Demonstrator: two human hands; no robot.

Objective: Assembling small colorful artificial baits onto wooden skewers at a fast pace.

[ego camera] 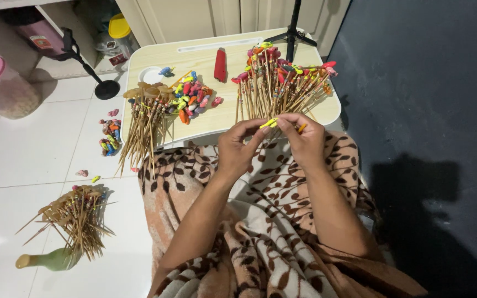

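Observation:
My left hand (pixel 238 146) and my right hand (pixel 303 138) meet in front of me over my lap, just below the edge of a small light wooden tray table (pixel 205 55). Between the fingertips of both hands is a small yellow balloon (pixel 269 122). An orange-tipped piece (pixel 302 128) also shows in my right hand's fingers. Right behind the hands lies a big pile of bamboo sticks with coloured balloons on their ends (pixel 280 77).
On the table lie a bundle of bare sticks (pixel 147 118), loose coloured balloons (pixel 194 96) and a red object (pixel 220 65). A brown leaf-print blanket (pixel 260 221) covers my lap. More sticks (pixel 78 218), a green vase (pixel 51 259) and balloons (pixel 110 135) are on the white floor.

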